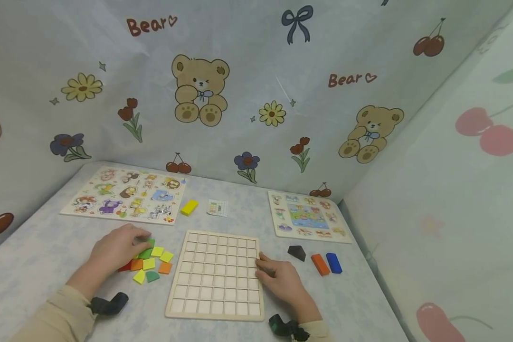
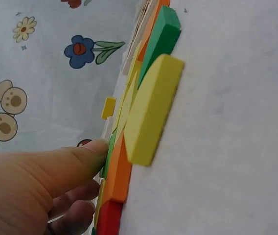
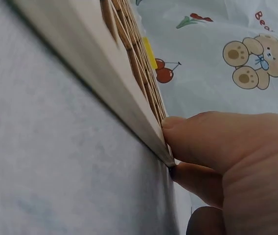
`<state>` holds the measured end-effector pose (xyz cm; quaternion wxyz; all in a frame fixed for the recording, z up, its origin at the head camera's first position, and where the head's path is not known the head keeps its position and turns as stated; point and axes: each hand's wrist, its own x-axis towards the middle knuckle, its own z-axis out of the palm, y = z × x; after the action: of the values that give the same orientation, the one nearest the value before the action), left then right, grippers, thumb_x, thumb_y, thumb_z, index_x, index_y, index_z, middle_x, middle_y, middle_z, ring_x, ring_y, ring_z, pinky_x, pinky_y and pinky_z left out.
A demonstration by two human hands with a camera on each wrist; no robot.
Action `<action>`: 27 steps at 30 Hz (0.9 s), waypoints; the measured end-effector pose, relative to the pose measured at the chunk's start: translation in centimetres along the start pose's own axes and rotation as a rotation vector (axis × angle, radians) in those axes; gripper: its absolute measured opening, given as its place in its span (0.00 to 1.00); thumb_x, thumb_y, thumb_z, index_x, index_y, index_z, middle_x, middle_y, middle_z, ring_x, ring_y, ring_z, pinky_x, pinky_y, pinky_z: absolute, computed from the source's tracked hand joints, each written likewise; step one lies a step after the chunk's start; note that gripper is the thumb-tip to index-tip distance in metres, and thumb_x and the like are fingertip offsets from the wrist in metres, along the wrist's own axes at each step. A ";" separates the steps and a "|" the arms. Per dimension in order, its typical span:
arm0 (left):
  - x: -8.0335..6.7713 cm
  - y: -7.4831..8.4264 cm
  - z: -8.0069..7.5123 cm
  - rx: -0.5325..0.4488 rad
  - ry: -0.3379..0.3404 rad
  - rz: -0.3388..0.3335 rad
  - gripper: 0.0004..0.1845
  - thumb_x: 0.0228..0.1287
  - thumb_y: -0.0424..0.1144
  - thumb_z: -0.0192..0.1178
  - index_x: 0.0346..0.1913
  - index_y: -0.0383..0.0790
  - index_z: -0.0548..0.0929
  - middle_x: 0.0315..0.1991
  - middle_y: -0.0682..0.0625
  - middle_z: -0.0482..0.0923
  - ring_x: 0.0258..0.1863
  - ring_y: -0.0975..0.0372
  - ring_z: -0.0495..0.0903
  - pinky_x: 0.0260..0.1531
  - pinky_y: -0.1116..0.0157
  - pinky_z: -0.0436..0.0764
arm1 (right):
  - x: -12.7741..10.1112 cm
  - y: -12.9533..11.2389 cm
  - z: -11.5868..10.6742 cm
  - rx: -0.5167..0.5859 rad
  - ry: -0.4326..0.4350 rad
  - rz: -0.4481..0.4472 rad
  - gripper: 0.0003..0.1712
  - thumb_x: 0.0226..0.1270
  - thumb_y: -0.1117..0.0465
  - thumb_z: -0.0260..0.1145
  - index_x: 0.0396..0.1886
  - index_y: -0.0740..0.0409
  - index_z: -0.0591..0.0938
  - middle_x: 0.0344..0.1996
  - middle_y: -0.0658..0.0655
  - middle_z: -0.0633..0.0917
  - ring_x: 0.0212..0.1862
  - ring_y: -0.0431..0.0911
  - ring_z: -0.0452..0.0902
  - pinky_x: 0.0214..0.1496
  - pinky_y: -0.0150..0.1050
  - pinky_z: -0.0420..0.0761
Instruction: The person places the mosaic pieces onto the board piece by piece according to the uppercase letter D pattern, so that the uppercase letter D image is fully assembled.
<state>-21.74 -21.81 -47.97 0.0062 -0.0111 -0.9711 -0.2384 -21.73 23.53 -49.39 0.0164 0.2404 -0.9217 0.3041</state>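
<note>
A pale tabletop (image 1: pixel 34 266) is enclosed by sheets printed with bears, flowers and cherries. The left hand (image 1: pixel 117 247) is laid over the far side of a cluster of coloured blocks (image 1: pixel 154 263), fingers curled onto a green piece; whether it is actually pinched cannot be told. The cluster lies directly beneath and just right of this hand, between it and the gridded wooden board (image 1: pixel 217 275). The blocks are flat, yellow, orange, green and red. The board's right edge is touched by the right hand (image 1: pixel 282 280), thumb pressed against the rim, its long axis running away from the person.
</note>
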 end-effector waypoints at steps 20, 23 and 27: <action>0.6 -0.2 0.1 0.121 0.016 0.113 0.20 0.61 0.46 0.74 0.56 0.48 0.89 0.57 0.42 0.85 0.58 0.41 0.80 0.49 0.39 0.79 | 0.0 -0.1 0.1 -0.008 0.018 0.006 0.21 0.72 0.51 0.69 0.61 0.53 0.86 0.64 0.52 0.82 0.60 0.51 0.83 0.58 0.51 0.82; 0.6 -0.3 0.2 0.135 0.020 0.132 0.20 0.61 0.45 0.74 0.56 0.47 0.89 0.56 0.42 0.86 0.58 0.41 0.80 0.50 0.39 0.79 | 0.0 -0.1 0.1 -0.001 0.017 0.006 0.21 0.73 0.51 0.68 0.61 0.53 0.85 0.64 0.52 0.82 0.61 0.51 0.83 0.59 0.51 0.82; 0.6 0.2 0.2 0.117 0.047 0.145 0.20 0.61 0.46 0.74 0.56 0.48 0.89 0.55 0.42 0.86 0.52 0.43 0.83 0.46 0.43 0.81 | 0.0 -0.1 0.1 0.004 0.014 0.006 0.22 0.73 0.50 0.68 0.61 0.53 0.85 0.65 0.52 0.81 0.61 0.52 0.82 0.58 0.51 0.82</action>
<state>-22.34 -21.53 -48.05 0.0467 -0.0754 -0.9796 -0.1803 -21.66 23.38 -49.44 0.0214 0.2356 -0.9217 0.3075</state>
